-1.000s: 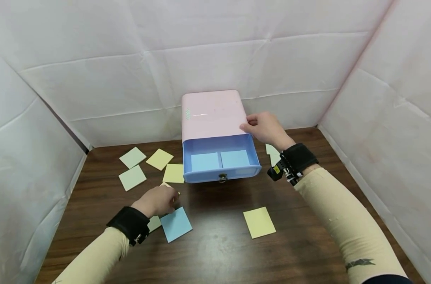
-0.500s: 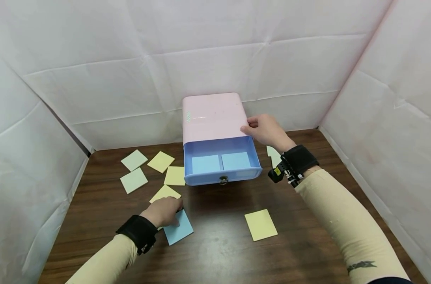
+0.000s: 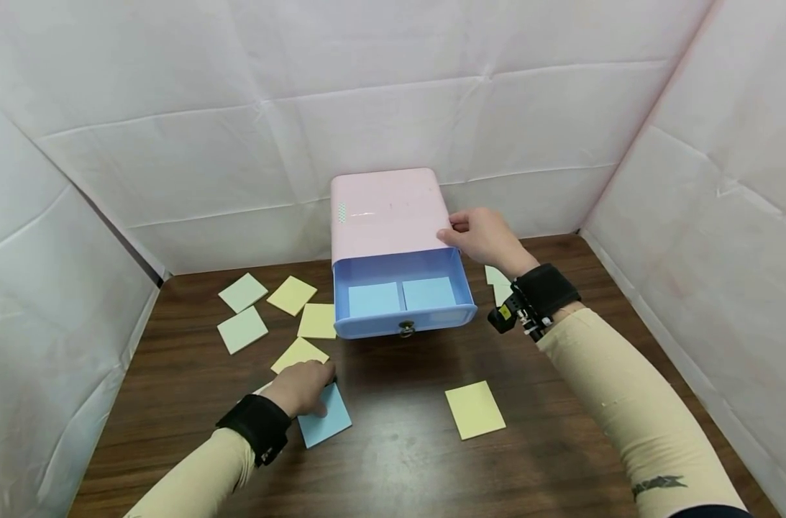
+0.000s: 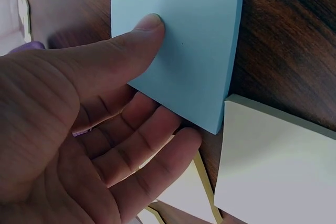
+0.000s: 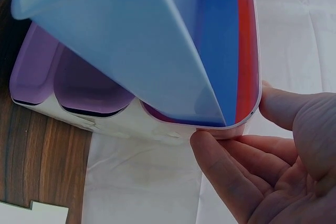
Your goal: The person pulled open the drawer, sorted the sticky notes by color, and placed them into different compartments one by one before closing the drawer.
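Left hand [image 3: 300, 388] pinches the near-left corner of a blue sticky note [image 3: 328, 421] lying on the tabletop [image 3: 399, 453], thumb on top and fingers [image 4: 152, 145] tucked under the lifted edge (seen in the left wrist view). Right hand [image 3: 486, 236] grips the right front corner of the pink drawer box [image 3: 386, 208]. Its blue drawer [image 3: 402, 298] stands pulled out, two blue notes inside. Yellow and green notes lie scattered on the tabletop around it.
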